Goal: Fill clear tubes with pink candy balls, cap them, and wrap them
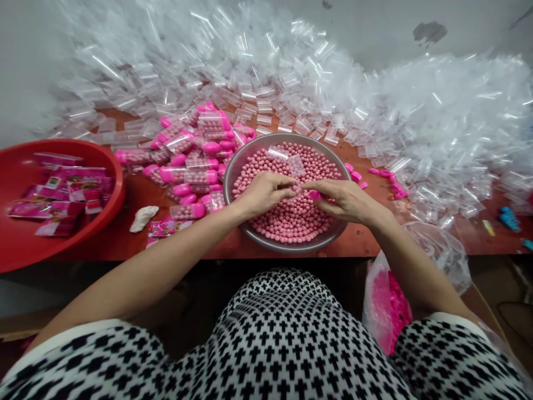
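Note:
Both hands are over a grey metal bowl (287, 248) filled with small pink balls (287, 225). My left hand (268, 191) has its thumb and fingers pinched together on what looks like a clear plastic tube, mostly lost against the balls. Facing it, my right hand (343, 199) is closed with a bright pink plastic cap (315, 195) between thumb and fingers. The fingertips of the two hands nearly meet. Just beyond them, two clear tubes, one lying flat (278, 153) and one slanted (296, 165), rest on the balls.
Ball-filled tubes with pink caps (189, 176) are heaped left of the bowl. Clear empty tubes (449, 122) pile along the wall. A red basin (119, 183) holds pink packets (62, 191). Loose pink caps (391, 179) lie rightward; a plastic bag (377, 289) hangs below the table edge.

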Action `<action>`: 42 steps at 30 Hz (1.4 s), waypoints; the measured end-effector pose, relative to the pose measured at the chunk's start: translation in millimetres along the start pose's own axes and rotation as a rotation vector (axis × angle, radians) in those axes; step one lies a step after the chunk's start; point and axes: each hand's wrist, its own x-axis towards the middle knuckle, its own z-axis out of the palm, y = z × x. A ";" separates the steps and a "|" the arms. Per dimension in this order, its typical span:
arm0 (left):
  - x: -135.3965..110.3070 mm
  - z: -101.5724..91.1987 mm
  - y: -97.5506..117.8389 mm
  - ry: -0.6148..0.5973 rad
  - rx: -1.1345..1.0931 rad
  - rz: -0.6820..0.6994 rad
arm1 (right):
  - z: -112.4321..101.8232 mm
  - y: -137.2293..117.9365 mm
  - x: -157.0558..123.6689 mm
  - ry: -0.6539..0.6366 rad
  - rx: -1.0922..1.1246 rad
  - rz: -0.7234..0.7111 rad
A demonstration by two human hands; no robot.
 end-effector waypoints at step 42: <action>-13.4 9.7 21.2 0.068 -0.068 0.055 | 15.1 -13.1 -2.2 0.322 0.141 -0.022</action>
